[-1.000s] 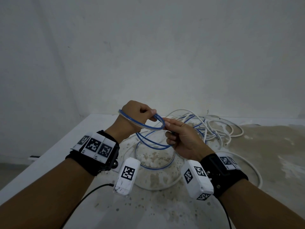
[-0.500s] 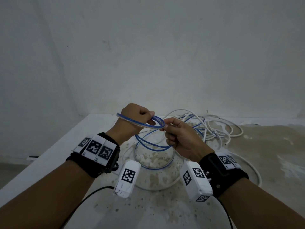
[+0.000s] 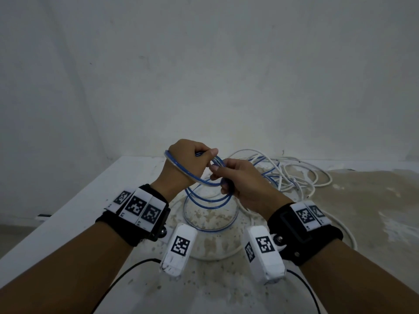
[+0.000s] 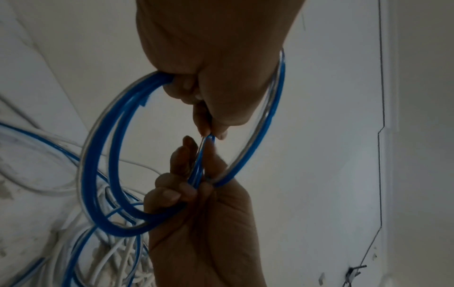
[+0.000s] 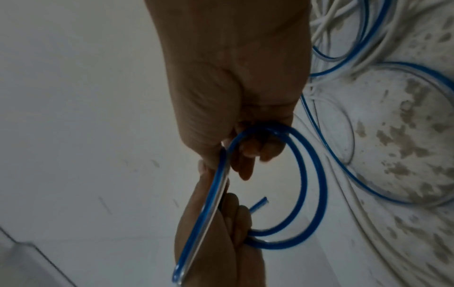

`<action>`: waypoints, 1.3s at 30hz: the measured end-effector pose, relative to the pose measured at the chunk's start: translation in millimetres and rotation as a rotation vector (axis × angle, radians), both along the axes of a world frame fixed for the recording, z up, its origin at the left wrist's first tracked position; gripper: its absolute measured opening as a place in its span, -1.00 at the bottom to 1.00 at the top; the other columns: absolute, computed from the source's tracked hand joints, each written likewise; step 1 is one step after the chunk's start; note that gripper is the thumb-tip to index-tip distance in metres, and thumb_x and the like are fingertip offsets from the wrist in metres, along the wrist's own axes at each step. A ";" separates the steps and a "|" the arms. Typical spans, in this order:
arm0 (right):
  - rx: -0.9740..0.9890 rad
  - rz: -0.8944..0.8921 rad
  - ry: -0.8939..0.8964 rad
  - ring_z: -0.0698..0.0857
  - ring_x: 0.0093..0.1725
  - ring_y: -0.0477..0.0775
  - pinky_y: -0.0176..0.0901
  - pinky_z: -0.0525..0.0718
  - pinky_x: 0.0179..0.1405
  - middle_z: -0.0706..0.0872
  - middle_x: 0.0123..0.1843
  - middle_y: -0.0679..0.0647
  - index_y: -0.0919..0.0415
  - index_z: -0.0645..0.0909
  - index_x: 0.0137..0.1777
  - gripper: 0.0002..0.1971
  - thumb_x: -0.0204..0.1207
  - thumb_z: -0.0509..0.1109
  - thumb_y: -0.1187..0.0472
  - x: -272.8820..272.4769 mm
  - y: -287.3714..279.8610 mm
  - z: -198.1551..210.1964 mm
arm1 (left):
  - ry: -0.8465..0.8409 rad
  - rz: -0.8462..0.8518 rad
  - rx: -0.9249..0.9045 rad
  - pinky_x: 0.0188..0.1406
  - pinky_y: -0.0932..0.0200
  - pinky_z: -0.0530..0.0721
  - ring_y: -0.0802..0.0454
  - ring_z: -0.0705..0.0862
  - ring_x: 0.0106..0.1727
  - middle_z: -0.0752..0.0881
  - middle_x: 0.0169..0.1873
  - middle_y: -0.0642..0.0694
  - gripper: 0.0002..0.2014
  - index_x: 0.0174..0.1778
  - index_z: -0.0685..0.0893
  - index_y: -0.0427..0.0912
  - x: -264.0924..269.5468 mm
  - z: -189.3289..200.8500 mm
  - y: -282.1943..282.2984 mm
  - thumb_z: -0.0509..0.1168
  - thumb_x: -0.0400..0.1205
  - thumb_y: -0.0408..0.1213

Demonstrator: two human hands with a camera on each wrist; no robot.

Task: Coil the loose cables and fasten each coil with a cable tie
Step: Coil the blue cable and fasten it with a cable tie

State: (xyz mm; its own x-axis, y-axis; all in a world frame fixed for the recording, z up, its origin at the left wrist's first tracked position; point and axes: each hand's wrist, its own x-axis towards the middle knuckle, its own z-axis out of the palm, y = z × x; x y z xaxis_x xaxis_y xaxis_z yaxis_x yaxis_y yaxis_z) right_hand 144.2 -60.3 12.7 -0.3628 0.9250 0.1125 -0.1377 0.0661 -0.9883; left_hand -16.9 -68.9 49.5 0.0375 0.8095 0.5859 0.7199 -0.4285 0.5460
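My L hand [image 3: 189, 160] is fisted round the blue cable coil [image 3: 204, 189], held up over the table [image 3: 74, 200]; one loop runs behind the wrist, thumb clamped on top. My R hand [image 3: 241, 185] just beside it, touching, thumb + fingers pinching the same coil's loops. In L wrist view fingertips of both hands meet on the strands [image 4: 201, 155]. R wrist view shows a cut cable end [image 5: 259, 203] sticking out by my L fingers. Rest of blue cable drops to a loose loop on the table below the hands. Far right: tangle of white cables [image 3: 301, 175] w/ blue strands mixed in. Tabletop stained, white wall [image 3: 204, 75] behind.
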 end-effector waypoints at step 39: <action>0.109 -0.057 -0.186 0.70 0.07 0.07 -0.09 0.58 -0.04 0.72 0.09 0.05 0.02 0.57 0.35 -0.55 0.47 0.57 0.18 26.0 14.9 10.6 | -0.365 0.025 0.015 -0.35 0.23 0.44 0.29 0.49 -0.62 0.80 -0.38 -0.10 -0.72 -0.23 0.85 -0.19 -20.4 25.6 1.9 0.38 0.67 -0.10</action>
State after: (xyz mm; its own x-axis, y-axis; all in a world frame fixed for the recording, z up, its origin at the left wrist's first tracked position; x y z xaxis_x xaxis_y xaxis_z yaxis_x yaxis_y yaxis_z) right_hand 170.3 -45.4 23.3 -0.3337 0.9309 0.1486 0.0538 0.1762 -0.9829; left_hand -37.3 -67.0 75.1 -0.1962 0.7987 0.5689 0.4896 -0.4229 0.7626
